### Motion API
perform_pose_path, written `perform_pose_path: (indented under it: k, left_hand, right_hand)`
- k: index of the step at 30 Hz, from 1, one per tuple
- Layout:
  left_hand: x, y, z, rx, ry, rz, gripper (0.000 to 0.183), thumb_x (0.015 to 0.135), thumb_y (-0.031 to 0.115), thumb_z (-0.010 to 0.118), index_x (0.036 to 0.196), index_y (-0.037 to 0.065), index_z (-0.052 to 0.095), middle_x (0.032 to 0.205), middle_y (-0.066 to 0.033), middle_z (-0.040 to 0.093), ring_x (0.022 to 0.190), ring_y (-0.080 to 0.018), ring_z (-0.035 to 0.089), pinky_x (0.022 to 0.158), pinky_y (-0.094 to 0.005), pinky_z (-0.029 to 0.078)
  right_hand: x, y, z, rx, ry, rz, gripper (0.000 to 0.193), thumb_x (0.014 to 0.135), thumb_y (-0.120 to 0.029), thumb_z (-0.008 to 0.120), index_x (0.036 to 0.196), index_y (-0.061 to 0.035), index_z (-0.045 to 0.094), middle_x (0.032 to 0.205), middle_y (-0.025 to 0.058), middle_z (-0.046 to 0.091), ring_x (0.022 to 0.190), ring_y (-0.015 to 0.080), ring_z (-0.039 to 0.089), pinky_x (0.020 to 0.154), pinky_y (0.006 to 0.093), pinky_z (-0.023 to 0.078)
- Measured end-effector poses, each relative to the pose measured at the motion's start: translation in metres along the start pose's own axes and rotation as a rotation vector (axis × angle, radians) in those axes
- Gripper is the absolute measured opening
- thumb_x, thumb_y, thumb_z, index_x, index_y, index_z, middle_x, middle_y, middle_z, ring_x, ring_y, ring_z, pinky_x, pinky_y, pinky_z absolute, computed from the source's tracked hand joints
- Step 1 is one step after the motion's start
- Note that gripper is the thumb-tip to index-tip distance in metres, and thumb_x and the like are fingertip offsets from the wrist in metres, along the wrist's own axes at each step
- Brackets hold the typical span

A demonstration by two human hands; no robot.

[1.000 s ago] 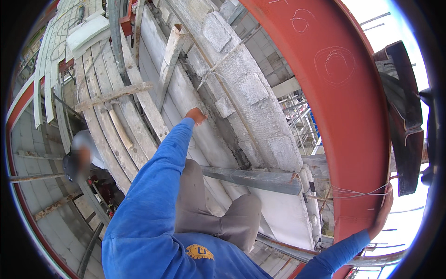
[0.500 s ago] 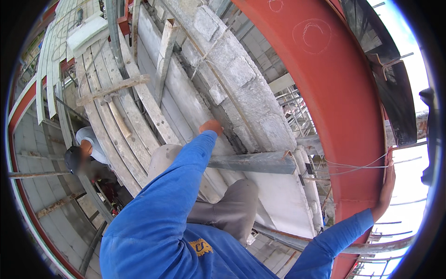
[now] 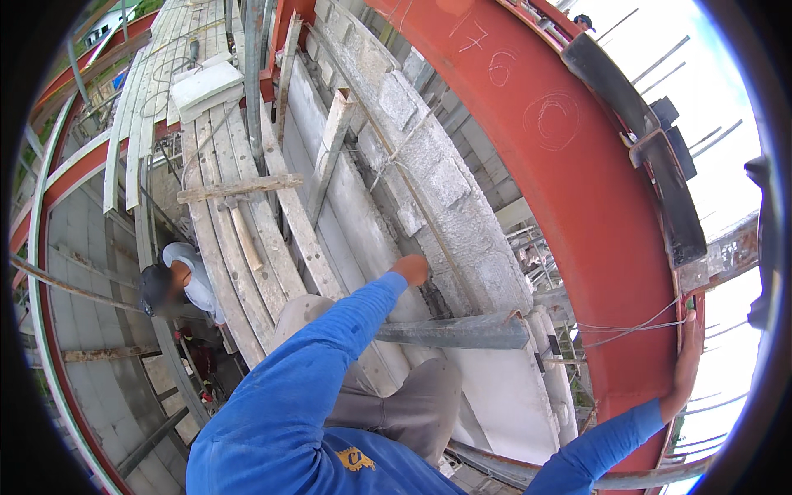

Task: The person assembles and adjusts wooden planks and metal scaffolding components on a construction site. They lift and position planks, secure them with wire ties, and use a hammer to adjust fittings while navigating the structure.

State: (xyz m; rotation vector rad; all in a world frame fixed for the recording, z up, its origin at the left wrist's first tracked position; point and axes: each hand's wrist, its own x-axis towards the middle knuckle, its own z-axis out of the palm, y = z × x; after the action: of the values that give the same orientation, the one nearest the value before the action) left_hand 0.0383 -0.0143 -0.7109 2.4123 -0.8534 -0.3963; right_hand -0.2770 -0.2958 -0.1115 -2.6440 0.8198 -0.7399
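Red beam (image 3: 577,190): right hand (image 3: 689,351) at edge, grip unclear; left hand (image 3: 411,270) curled.

- Open room lies between beam (image 3: 544,165) and wall (image 3: 483,260), right of the left hand (image 3: 411,270);
- bar (image 3: 466,332) crosses between left hand and knee (image 3: 436,386);
- wires (image 3: 631,328) span the beam near the right hand (image 3: 688,351);
- post (image 3: 330,157) slants between planks (image 3: 285,235) and wall.

Head view: single fisheye, head-worn, left of a pair, upright.
Looks steeply down from above the lap (image 3: 417,404); sleeves (image 3: 301,388) near, at lower edge; left hand (image 3: 411,269) mid-frame, right hand (image 3: 686,355) toward right rim; planks (image 3: 216,260) running off upper left, beam (image 3: 577,214) arching right; straight edges bent.
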Motion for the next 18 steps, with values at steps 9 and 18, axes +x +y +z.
perform_pose_path:
  k: [9, 18]
  left_hand:
    - [-0.051, 0.033, -0.096, -0.533, 0.068, -0.086, 0.034, 0.094, 0.031, 0.069, 0.085, -0.001, 0.074, 0.079, -0.0204, 0.075, 0.076, -0.0374, 0.076, 0.074, -0.0468, 0.059]
    - [-0.305, 0.002, -0.130, -0.936, 0.307, -0.779, 0.028, 0.098, 0.029, 0.071, 0.101, 0.002, 0.075, 0.087, -0.0152, 0.073, 0.086, -0.0314, 0.074, 0.078, -0.0448, 0.057]
  right_hand:
    - [0.003, -0.003, -0.007, -0.033, -0.053, -0.064, 0.077, 0.113, -0.056, 0.041, 0.154, 0.0078, 0.051, 0.156, 0.0262, 0.054, 0.149, 0.0367, 0.047, 0.124, 0.0432, 0.033]
    - [0.001, 0.003, -0.009, 0.046, -0.190, -0.063, 0.069, 0.115, -0.052, 0.039, 0.147, 0.0068, 0.056, 0.143, 0.0250, 0.060, 0.134, 0.0385, 0.055, 0.116, 0.0469, 0.039]
